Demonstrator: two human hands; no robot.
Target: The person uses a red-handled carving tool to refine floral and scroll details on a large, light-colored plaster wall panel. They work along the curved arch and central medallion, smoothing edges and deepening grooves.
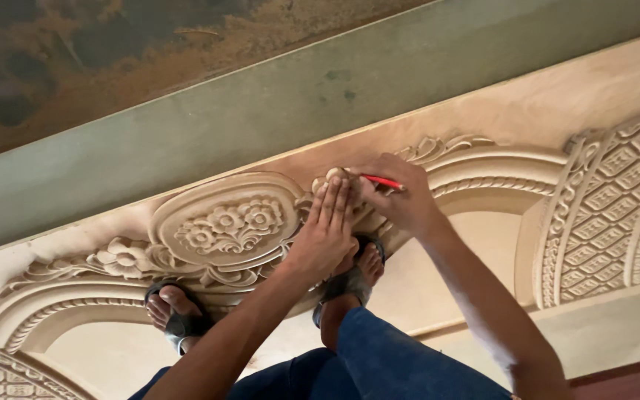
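Left hand (327,230) at frame centre, lying flat with fingers straight and close together, pressed on the carved wooden panel (527,111), which runs diagonally across the frame from lower left to upper right. Right hand (398,194) just beside it to the right, fingers curled and pinching a red pencil (381,181), tip touching the carving near the left fingertips. Oval flower medallion (227,222) left of the hands. Lattice carving (616,200) at right edge. Sandalled feet (175,311) stand on the panel, blue jeans (379,363) at bottom centre. Greenish wall band (261,111) above
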